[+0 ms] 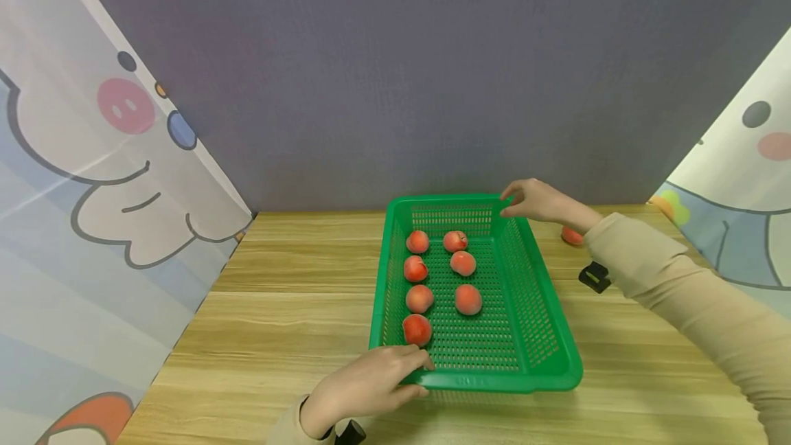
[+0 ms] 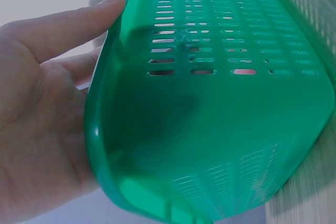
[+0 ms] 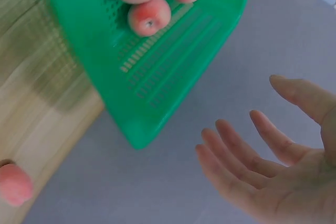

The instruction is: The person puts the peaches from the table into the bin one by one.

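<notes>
A green plastic basket with slotted walls lies on the table. Several peaches form a column along its left side, and three more, one of them a peach set apart, lie near the middle. My left hand grips the near-left rim, thumb on the outside and fingers over the edge; in the left wrist view the hand pinches that rim. At the far right corner, my right hand is held with fingers loosely bent and nothing in them. The right wrist view has this hand apart from the basket.
One peach sits on the wooden table to the right of the basket, partly behind the right forearm. A grey wall rises at the table's far edge. Cartoon-printed sheets hang on both sides.
</notes>
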### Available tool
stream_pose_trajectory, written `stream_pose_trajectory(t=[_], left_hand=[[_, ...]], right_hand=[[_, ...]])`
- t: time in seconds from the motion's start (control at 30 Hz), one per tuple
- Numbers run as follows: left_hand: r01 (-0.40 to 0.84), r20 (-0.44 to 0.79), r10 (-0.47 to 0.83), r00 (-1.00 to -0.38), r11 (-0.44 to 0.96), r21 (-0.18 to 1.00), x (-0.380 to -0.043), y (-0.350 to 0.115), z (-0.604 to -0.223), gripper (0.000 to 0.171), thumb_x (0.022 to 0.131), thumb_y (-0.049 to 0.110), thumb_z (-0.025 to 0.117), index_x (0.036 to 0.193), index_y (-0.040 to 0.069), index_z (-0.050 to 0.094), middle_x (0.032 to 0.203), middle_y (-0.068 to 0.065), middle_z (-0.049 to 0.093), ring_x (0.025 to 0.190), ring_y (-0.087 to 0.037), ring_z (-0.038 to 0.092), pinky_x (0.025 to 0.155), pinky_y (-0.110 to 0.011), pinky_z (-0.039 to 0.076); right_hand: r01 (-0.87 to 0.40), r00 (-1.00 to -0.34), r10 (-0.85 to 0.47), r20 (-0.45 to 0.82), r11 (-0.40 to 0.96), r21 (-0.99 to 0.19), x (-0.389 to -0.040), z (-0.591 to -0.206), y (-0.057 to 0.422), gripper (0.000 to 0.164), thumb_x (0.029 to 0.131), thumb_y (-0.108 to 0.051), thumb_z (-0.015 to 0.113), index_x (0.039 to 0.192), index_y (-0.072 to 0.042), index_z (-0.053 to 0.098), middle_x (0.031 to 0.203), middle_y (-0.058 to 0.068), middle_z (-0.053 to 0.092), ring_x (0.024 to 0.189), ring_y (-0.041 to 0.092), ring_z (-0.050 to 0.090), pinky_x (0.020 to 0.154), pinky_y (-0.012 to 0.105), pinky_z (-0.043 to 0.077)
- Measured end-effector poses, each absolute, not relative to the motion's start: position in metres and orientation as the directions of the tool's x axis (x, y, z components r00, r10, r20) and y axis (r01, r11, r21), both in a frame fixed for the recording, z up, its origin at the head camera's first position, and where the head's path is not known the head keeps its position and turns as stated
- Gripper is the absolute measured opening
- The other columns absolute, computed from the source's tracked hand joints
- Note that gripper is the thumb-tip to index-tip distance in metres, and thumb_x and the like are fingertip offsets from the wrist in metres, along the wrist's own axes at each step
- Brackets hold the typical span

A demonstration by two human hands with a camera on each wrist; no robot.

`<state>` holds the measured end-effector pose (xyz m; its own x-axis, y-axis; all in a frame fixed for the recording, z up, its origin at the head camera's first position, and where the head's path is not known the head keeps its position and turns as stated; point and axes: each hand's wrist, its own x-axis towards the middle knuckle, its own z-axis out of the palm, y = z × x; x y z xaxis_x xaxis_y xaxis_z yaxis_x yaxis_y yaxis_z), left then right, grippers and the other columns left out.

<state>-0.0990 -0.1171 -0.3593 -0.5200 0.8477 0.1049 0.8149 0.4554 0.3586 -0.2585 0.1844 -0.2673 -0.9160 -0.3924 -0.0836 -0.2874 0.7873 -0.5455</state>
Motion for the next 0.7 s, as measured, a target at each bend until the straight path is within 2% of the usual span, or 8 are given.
stream_pose_trajectory(t=[0.43,0.7], left_hand=[[0.811,0.106,0.846,-0.523,0.455,0.368,-0.099,-0.117,-0.36,0.02,0.084,0.023,0.061,0.1,0.015,0.055,0.089,0.008,0.056,0.079,0.002,0.051,0.067,-0.007,0.038],[0.806,0.097,0.845,-0.525,0.458,0.375,-0.099,-0.117,-0.359,0.02,0.085,0.025,0.059,0.102,0.015,0.055,0.093,0.008,0.057,0.082,0.001,0.052,0.068,-0.008,0.039]], right_hand=[[-0.22,-0.949,-0.306,-0.073,0.811,-0.541,-0.274,-0.285,0.217,0.043,0.085,-0.017,0.057,0.115,0.012,0.046,0.109,0.033,0.05,0.097,0.044,0.049,0.079,0.051,0.042],[-0.231,-0.957,-0.287,-0.036,0.832,-0.504,-0.281,-0.296,0.238,0.038,0.087,-0.015,0.054,0.111,0.013,0.046,0.106,0.035,0.048,0.092,0.044,0.05,0.072,0.048,0.044]])
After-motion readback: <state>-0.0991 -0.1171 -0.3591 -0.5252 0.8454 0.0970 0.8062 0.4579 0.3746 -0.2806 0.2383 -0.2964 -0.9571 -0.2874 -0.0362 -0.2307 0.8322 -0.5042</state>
